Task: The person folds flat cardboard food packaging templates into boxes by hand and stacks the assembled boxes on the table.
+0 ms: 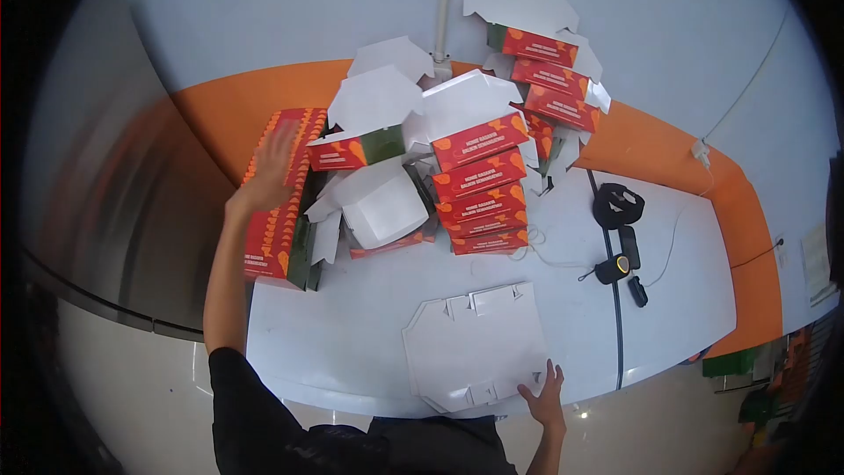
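In the head view, the person's two hands are well apart, and neither is closed around anything. The left hand (268, 178), slightly blurred, reaches over a row of red cartons (290, 246) packed edge to edge; whether it touches them cannot be told. The right hand (547, 398) is open, fingers spread, just beside the near right corner of a flat white sheet (479, 343), which lies on the table (352, 334) before the person with its slots and flaps unfolded. Beyond it, a number of boxes already look formed: a front stack (479, 185), a rear pile (554, 79) and a white-lined box (382, 207), lids raised. The sheet remains unshaped, and the packed row seems to be flat stock, its count unclear
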`<state>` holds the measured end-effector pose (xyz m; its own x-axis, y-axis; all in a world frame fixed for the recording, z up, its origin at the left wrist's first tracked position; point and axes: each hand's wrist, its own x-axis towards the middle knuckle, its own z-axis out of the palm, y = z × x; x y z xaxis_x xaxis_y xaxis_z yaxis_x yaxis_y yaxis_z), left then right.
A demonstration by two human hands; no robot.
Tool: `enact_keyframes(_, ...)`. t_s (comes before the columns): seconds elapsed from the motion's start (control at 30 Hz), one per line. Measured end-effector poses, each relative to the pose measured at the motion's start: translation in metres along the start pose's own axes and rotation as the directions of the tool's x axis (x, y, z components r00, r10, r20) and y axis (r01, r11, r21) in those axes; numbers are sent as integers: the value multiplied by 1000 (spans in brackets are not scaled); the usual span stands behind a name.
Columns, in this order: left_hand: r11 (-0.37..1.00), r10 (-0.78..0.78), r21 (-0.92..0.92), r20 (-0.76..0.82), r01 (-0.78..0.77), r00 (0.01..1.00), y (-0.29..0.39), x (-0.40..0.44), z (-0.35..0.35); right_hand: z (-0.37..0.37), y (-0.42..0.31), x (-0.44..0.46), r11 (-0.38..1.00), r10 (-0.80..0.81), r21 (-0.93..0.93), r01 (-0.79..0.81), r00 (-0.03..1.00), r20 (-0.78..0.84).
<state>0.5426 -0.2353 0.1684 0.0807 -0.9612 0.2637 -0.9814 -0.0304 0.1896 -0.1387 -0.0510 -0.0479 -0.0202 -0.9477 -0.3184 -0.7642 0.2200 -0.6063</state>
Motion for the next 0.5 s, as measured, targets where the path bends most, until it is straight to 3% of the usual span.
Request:
enact_keyframes(0.13,993,-7,-117,-288,-28,958,22,-45,-43,-4,-2,-3,998,34,49,-34,999,7)
enact_keyframes(0.17,942,-94,-335,-311,-16,946,49,-63,-48,2,14,-1,1000,-25,-5,25,998,58)
enact_keyframes(0.2,841,-183,-541,-302,-10,936,81,-82,-44,11,32,4,996,-72,-52,78,991,109)
enact_keyframes(0.23,782,-239,-622,-230,46,944,111,-108,-25,15,28,4,962,-77,-251,110,987,138)
enact_keyframes(0.27,711,-285,-695,-150,104,947,132,-139,-2,5,11,0,945,-129,-281,166,981,146)
enact_keyframes(0.3,549,-127,-829,47,109,991,133,-174,38,11,21,6,937,-157,-303,176,984,85)
enact_keyframes(0.33,787,87,-617,77,-21,993,181,-197,55,16,36,9,925,-186,-331,184,982,25)
enact_keyframes(0.4,573,120,-792,336,211,934,264,-251,137,1,42,14,963,-180,-205,177,984,5)
enact_keyframes(0.47,702,345,-711,292,-39,892,336,-294,204,-13,45,24,977,-176,-116,179,984,37)
enact_keyframes(0.5,747,354,-660,285,-86,891,372,-305,221,-23,47,28,980,-169,-94,177,982,87)
